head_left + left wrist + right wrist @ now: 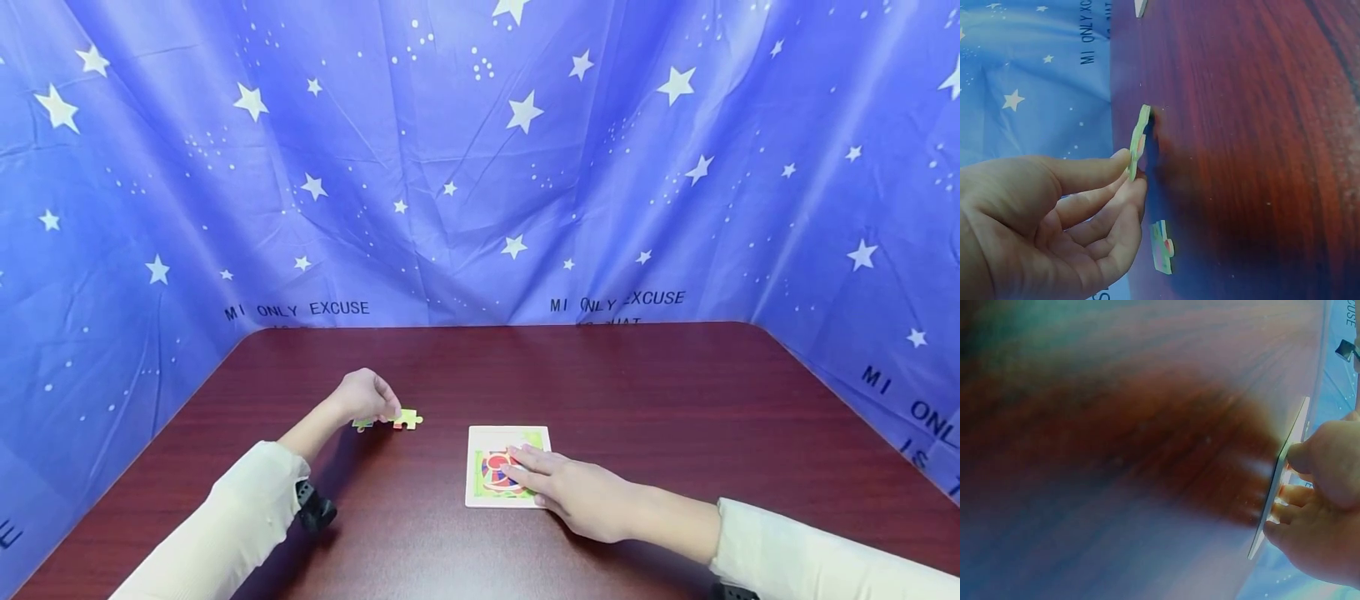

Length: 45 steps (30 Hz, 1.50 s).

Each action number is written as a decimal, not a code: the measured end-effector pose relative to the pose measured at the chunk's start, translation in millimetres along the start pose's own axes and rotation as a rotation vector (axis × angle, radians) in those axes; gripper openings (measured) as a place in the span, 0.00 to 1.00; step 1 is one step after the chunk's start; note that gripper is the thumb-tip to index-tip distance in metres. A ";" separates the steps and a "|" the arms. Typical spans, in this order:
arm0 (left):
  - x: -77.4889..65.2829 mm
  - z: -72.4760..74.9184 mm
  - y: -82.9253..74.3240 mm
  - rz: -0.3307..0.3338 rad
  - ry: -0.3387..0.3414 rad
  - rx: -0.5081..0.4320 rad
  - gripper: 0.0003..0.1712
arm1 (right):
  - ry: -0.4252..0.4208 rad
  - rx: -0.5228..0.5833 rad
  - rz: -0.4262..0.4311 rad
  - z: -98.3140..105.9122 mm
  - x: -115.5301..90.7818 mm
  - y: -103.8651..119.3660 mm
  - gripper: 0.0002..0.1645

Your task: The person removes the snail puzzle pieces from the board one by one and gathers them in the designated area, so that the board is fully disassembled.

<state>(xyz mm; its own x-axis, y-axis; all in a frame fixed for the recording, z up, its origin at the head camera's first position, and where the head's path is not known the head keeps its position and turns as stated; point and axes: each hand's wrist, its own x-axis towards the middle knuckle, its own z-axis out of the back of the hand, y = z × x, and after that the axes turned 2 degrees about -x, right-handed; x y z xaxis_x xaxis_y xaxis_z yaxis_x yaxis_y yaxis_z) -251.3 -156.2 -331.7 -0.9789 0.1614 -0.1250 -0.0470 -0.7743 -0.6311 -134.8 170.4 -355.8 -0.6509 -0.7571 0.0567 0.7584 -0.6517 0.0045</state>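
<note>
Thumb and fingertips of my left hand pinch a yellow-green jigsaw piece at the left of the table. The left wrist view shows the held piece edge-on, tilted close over the wood. Another jigsaw piece lies on the table under that hand, mostly covered by it in the head view. My right hand rests with extended fingers on a square puzzle board with a white frame. Its picture, red, blue and green, is partly hidden by the fingers. In the right wrist view the board appears edge-on.
A dark red wooden table spreads around both hands. Behind it and along its sides hangs a blue curtain with white stars and lettering. A black strap device sits on the left wrist.
</note>
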 end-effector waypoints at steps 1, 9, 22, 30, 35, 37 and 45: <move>-0.7 -0.8 0.9 -0.008 -0.006 0.014 0.02 | -0.001 0.001 -0.001 0.0 -0.4 0.5 0.31; -3.3 -6.2 2.7 -0.065 -0.068 0.058 0.06 | 0.003 0.011 -0.008 1.2 -1.1 1.5 0.32; -1.6 -9.9 2.7 -0.106 -0.104 0.091 0.05 | 0.003 -0.002 -0.005 -1.8 -1.0 0.4 0.31; 1.5 -5.2 6.0 -0.100 -0.119 0.128 0.05 | 0.018 0.006 -0.014 -0.8 -0.7 1.0 0.31; 2.6 -4.1 6.5 -0.106 -0.133 0.153 0.05 | 0.017 0.016 -0.012 0.3 -0.9 1.4 0.31; 2.9 -4.0 6.4 -0.114 -0.138 0.162 0.05 | 0.013 0.016 -0.009 0.8 -1.0 1.4 0.31; 3.0 -5.4 4.5 -0.141 -0.150 0.187 0.05 | 0.003 0.006 -0.004 -0.2 -0.8 0.5 0.31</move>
<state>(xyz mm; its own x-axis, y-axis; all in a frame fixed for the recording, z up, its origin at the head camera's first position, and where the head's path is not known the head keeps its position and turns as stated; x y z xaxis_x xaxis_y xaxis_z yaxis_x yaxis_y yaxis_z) -253.3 -155.9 -339.0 -0.9780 0.1936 0.0778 -0.2070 -0.8524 -0.4802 -133.9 170.7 -356.0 -0.6541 -0.7545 0.0535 0.7559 -0.6546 0.0105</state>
